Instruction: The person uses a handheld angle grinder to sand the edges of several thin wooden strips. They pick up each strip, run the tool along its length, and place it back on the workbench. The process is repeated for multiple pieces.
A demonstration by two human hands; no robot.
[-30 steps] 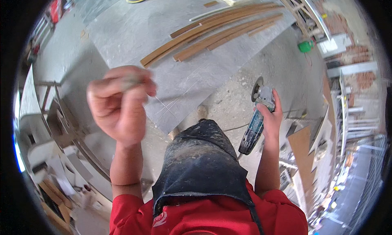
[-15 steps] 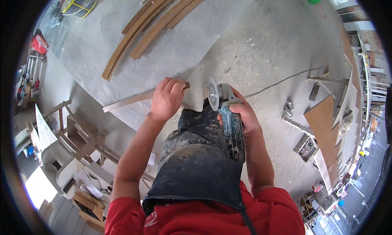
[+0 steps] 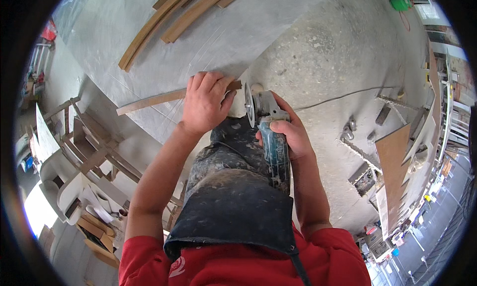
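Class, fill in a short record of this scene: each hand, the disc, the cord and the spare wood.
Left hand: gripping a strip near its right end
Right hand: holding a grinder
Disc: close to the strip's right end; contact unclear
Cord: on the floor, right of the grinder
Spare wood: lying on a grey sheet, beyond the left hand

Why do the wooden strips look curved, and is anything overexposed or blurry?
Head view: fisheye distortion likely bends the wooden strips near the top; head view: a lower-left patch is washed out white; head view: the grinder looks fairly sharp.
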